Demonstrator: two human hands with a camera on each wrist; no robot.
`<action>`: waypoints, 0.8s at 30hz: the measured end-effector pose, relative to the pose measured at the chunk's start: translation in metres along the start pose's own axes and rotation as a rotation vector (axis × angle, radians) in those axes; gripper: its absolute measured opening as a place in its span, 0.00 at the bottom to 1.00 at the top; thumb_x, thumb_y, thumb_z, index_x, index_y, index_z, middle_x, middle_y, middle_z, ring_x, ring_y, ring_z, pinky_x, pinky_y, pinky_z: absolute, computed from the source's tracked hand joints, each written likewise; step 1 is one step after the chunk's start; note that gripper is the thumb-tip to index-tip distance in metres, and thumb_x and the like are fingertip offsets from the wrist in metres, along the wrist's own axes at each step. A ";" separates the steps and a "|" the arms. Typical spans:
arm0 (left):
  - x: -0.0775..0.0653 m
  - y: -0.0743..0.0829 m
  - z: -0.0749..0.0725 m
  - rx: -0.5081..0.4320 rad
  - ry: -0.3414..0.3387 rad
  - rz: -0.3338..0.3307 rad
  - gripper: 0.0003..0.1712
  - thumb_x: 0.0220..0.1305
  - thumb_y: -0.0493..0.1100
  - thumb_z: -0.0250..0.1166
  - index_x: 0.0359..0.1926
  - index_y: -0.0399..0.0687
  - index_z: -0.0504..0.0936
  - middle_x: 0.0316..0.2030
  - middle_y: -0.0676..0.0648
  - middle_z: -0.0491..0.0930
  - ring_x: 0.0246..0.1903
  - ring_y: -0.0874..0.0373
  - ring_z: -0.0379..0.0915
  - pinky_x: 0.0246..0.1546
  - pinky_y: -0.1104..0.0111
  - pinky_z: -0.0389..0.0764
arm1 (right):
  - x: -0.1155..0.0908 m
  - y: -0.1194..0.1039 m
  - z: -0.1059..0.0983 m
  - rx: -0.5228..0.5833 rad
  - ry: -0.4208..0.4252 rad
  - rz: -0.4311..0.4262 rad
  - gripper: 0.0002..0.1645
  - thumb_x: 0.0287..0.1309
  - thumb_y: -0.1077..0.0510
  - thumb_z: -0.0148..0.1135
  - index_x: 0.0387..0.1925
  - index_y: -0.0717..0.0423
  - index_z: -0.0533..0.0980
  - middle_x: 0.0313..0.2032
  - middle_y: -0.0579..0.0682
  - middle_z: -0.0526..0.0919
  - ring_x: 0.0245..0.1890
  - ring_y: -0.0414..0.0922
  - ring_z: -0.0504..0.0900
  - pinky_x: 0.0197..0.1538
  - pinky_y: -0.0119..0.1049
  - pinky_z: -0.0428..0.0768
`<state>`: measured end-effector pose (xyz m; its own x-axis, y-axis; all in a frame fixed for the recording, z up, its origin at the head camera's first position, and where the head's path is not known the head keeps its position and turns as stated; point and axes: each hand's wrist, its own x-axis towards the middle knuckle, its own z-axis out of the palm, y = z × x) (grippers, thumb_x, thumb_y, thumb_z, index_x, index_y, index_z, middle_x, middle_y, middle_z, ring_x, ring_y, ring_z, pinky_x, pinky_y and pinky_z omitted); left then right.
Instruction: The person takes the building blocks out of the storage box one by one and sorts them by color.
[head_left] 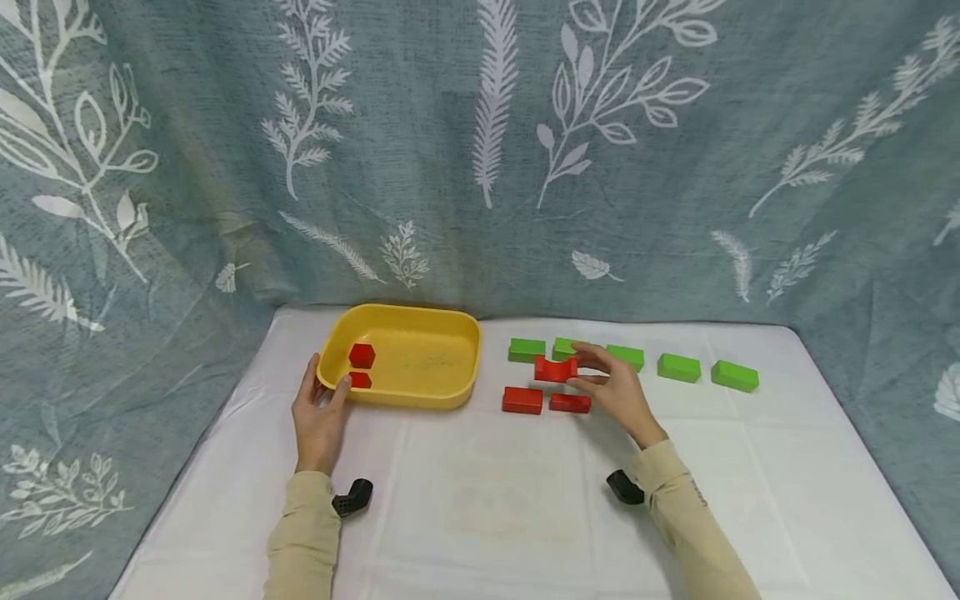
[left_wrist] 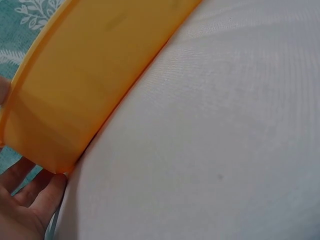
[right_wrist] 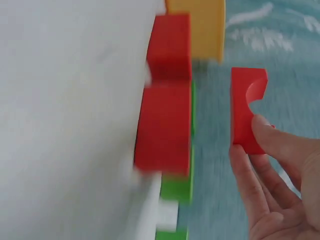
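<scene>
A red arch block (head_left: 556, 369) with a curved notch hangs above the table, pinched between the thumb and fingers of my right hand (head_left: 617, 392). In the right wrist view the notch of the arch block (right_wrist: 242, 110) faces away from the palm side. My left hand (head_left: 320, 425) grips the near-left corner of a yellow tray (head_left: 405, 398), thumb over the rim and fingers along the outside wall. Two red blocks (head_left: 362, 356) lie in the tray's left part. Below the held block, a red block (head_left: 522, 401) and a notched red block (head_left: 570, 403) lie on the cloth.
A row of several green blocks (head_left: 678, 367) runs along the back right of the white-covered table (head_left: 487, 517). A patterned teal curtain (head_left: 435, 167) hangs behind. Black devices (head_left: 354, 498) sit by both wrists.
</scene>
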<state>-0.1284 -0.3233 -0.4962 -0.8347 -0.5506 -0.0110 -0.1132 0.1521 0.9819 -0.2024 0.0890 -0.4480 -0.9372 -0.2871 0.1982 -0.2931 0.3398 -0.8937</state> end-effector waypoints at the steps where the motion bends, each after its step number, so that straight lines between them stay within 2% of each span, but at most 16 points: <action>1: 0.000 0.000 -0.001 0.003 0.002 0.000 0.41 0.69 0.50 0.62 0.77 0.61 0.53 0.74 0.52 0.56 0.70 0.52 0.56 0.70 0.63 0.60 | -0.004 0.003 -0.007 -0.015 0.013 0.007 0.34 0.51 0.72 0.70 0.62 0.67 0.72 0.53 0.66 0.80 0.53 0.59 0.79 0.51 0.40 0.83; 4: 0.001 0.000 -0.003 0.018 0.009 -0.005 0.41 0.69 0.51 0.62 0.77 0.62 0.52 0.74 0.53 0.55 0.70 0.53 0.56 0.70 0.63 0.60 | -0.014 0.022 -0.028 -0.051 0.049 0.024 0.35 0.51 0.69 0.71 0.62 0.65 0.72 0.53 0.64 0.80 0.53 0.57 0.79 0.50 0.32 0.83; 7: 0.003 0.002 -0.004 0.027 0.010 -0.010 0.41 0.69 0.51 0.61 0.77 0.63 0.52 0.74 0.53 0.55 0.70 0.53 0.56 0.70 0.64 0.60 | -0.024 0.032 -0.049 -0.098 0.068 0.045 0.36 0.50 0.71 0.71 0.62 0.67 0.71 0.53 0.66 0.79 0.53 0.59 0.79 0.48 0.28 0.83; 11: 0.001 0.004 -0.006 0.024 0.018 -0.019 0.40 0.70 0.51 0.60 0.77 0.63 0.52 0.75 0.53 0.54 0.70 0.53 0.55 0.70 0.64 0.59 | -0.036 0.046 -0.068 -0.204 0.012 0.057 0.36 0.49 0.75 0.69 0.62 0.70 0.70 0.50 0.69 0.79 0.51 0.63 0.80 0.49 0.39 0.84; 15: -0.002 0.004 -0.007 0.025 0.020 -0.037 0.40 0.70 0.51 0.60 0.77 0.63 0.51 0.75 0.54 0.53 0.71 0.53 0.54 0.70 0.64 0.60 | -0.043 0.057 -0.073 -0.310 -0.059 0.049 0.36 0.48 0.76 0.69 0.61 0.70 0.70 0.47 0.67 0.80 0.47 0.63 0.82 0.49 0.49 0.83; 20: -0.002 0.004 -0.003 0.032 0.021 -0.025 0.40 0.70 0.50 0.60 0.77 0.62 0.51 0.75 0.53 0.54 0.70 0.53 0.55 0.70 0.64 0.60 | -0.045 0.065 -0.074 -0.343 -0.072 0.026 0.36 0.47 0.76 0.70 0.60 0.71 0.71 0.46 0.66 0.81 0.45 0.61 0.82 0.46 0.46 0.85; 24: -0.002 0.005 0.003 0.028 0.013 -0.013 0.40 0.70 0.49 0.61 0.77 0.61 0.52 0.74 0.52 0.55 0.69 0.52 0.56 0.71 0.63 0.60 | -0.047 0.060 -0.079 -0.360 -0.054 0.047 0.37 0.48 0.73 0.72 0.62 0.71 0.70 0.49 0.66 0.80 0.50 0.60 0.80 0.48 0.48 0.84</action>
<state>-0.1294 -0.3191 -0.4919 -0.8259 -0.5634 -0.0215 -0.1397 0.1676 0.9759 -0.1907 0.1935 -0.4794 -0.9426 -0.3077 0.1302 -0.3070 0.6442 -0.7005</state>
